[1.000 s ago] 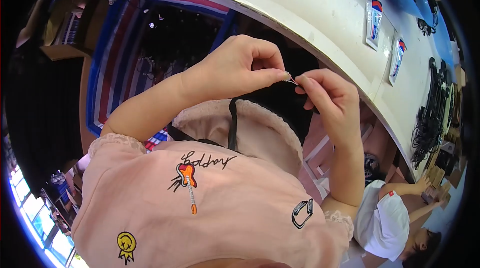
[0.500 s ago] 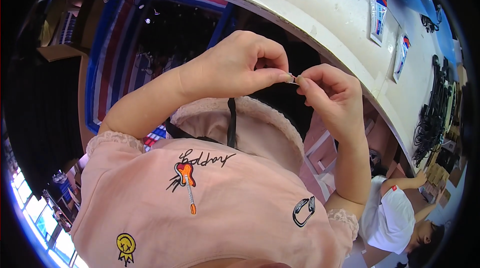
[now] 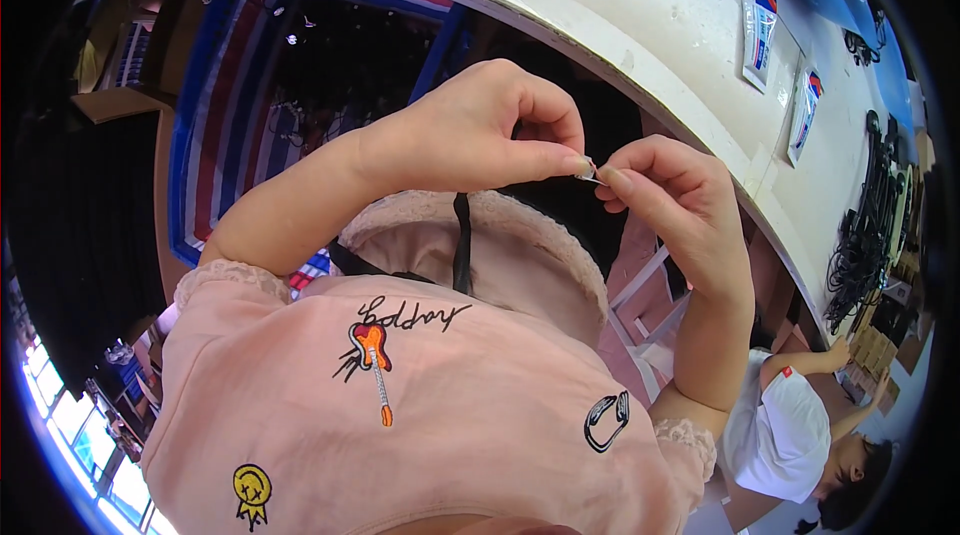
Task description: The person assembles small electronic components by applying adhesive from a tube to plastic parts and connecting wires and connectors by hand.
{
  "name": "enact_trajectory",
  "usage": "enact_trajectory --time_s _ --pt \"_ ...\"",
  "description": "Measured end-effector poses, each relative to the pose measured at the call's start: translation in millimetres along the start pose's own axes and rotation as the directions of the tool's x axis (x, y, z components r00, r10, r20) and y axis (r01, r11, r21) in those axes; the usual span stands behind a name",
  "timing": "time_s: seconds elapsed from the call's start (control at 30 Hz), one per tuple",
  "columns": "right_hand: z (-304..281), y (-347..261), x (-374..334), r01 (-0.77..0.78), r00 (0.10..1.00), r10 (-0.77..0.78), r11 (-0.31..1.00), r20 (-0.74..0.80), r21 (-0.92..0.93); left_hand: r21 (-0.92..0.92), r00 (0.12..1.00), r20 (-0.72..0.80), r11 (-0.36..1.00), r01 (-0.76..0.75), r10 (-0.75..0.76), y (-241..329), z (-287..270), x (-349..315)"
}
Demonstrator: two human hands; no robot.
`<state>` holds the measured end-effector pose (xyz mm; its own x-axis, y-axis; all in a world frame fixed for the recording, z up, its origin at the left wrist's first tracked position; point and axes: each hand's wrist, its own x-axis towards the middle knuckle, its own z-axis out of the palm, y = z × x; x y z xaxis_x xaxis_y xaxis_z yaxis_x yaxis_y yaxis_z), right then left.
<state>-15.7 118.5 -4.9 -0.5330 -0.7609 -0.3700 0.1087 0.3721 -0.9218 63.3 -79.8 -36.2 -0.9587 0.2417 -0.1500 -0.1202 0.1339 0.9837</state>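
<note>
My left hand (image 3: pixel 485 125) is closed in a pinch, thumb against forefinger, on a small silvery-white piece (image 3: pixel 587 172) whose exact kind is too small to tell. Just to its right, my right hand (image 3: pixel 672 190) pinches the other end, where a thin, pale strand or strip runs between the fingertips. The two hands nearly touch, held in front of my chest near the table's edge. My fingers cover most of the piece.
Along the far side runs a white table (image 3: pixel 640 30) bearing two white-and-blue tubes (image 3: pixel 760 35) and bundles of black cables (image 3: pixel 865 225). A striped bag (image 3: pixel 205 135) with dark contents stands at left, beside a cardboard box (image 3: pixel 125 105). A co-worker in a white shirt (image 3: pixel 780 430) is at lower right.
My right hand has shifted slightly right and down, so the fingertips are a bit farther apart. The left thumb has moved slightly down; both hands keep their pinch.
</note>
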Motion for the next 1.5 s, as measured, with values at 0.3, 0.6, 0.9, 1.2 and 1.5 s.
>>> enact_trajectory --time_s 0.3,0.6,0.9,1.2,1.5 --pt "1.2 1.9 1.5 0.016 0.998 -0.017 0.999 -0.052 -0.028 0.061 0.999 -0.014 0.997 -0.051 0.052 -5.3 -0.5 3.6" --pt "-4.7 -8.9 4.1 -0.171 0.980 0.150 0.972 0.131 0.164 -0.231 0.995 0.099 0.973 0.023 0.000 -10.2 0.7 4.9" --pt "10.6 28.3 11.3 0.511 0.779 -0.574 0.815 -0.254 -0.274 -0.780 0.985 -0.075 0.624 0.041 -0.158 -11.4 17.9 8.2" --pt "8.8 25.6 9.7 0.417 0.856 -0.466 0.878 -0.224 -0.236 -0.388 0.998 0.014 0.920 0.058 -0.057 -5.2 4.3 7.0" --pt "16.0 34.2 6.8 0.418 0.784 -0.500 0.863 -0.367 -0.284 -0.512 0.992 -0.102 0.859 0.015 -0.078 -13.1 17.6 9.7"
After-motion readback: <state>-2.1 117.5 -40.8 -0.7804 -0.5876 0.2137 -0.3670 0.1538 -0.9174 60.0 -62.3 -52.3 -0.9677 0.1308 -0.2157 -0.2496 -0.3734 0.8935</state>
